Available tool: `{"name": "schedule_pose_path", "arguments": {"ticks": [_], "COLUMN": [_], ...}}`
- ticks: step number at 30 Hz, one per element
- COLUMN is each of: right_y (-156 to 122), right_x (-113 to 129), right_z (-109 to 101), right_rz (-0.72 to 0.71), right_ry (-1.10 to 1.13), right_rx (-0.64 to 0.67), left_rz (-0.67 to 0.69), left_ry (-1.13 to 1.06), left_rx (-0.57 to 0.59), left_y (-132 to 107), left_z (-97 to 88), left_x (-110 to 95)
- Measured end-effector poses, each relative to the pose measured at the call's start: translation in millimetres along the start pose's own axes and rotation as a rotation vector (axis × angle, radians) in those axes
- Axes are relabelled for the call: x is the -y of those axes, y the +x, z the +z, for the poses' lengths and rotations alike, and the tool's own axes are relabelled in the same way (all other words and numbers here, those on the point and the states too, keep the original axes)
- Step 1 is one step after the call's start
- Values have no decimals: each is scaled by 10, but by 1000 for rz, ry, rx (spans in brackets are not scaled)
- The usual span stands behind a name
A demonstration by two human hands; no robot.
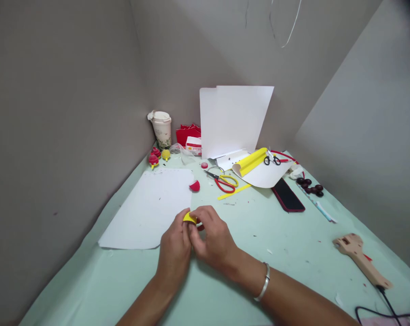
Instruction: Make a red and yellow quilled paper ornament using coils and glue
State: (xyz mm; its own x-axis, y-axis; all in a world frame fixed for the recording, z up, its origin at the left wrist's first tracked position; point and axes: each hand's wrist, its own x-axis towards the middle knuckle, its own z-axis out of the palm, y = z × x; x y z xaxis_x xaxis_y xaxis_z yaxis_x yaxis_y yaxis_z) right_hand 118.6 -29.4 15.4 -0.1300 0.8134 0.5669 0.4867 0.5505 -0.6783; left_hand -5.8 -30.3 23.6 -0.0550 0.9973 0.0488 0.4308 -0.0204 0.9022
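My left hand and my right hand meet over the near middle of the table. Between their fingertips is a small yellow half-round piece with a dark lower edge. Something red shows partly under my right fingers; the rest of it is hidden. Just beyond the hands lies a red cup-shaped piece by the edge of a white sheet. Red-and-yellow-handled scissors lie farther off beside a yellow strip.
At back left stand a lidded cup, small red ornaments and a yellow one. White card leans on the wall near a yellow roll. Rightward lie a phone, dark beads and a corded glue gun.
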Motion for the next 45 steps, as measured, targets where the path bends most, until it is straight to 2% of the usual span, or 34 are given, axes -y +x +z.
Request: {"name": "schedule_pose_path", "arguments": {"ticks": [2,4,6,12,16,18,20,23,24,27,29,33,39,45], "right_y": [30,67,102,155,164,167,174,188,191,189,181,170,171,160], "right_x": [11,0,-29,-115,-178,-216,-248,-276,-281,-296,-307,-320,-321,-334], "right_z": [-74,-158,-230,-315,-315,-310,-306,-301,-297,-280,-265,-243,-221,-199], "right_rz": [74,145,170,126,144,215,329,478,508,562,589,628,675,689], "right_ry": [152,284,351,387,439,494,590,745,786,901,978,1082,1125,1176], "right_rx": [9,43,87,226,269,281,303,356,369,397,407,392,371,367], "left_rz": [-51,-127,-178,-272,-300,-268,-166,131,253,546,632,663,585,563], "left_ry": [-191,-437,-553,-664,-619,-505,-347,-111,-49,74,101,100,82,48], "left_rx": [32,168,286,492,559,511,367,100,51,-4,-17,-58,-95,-101], "left_y": [55,110,152,193,188,187,189,187,182,158,138,107,80,73], "left_z": [-65,-131,-184,-267,-277,-270,-262,-263,-267,-284,-292,-288,-270,-264], "left_x": [-17,-30,-33,-25,-49,-47,-24,31,47,66,61,44,39,16]}}
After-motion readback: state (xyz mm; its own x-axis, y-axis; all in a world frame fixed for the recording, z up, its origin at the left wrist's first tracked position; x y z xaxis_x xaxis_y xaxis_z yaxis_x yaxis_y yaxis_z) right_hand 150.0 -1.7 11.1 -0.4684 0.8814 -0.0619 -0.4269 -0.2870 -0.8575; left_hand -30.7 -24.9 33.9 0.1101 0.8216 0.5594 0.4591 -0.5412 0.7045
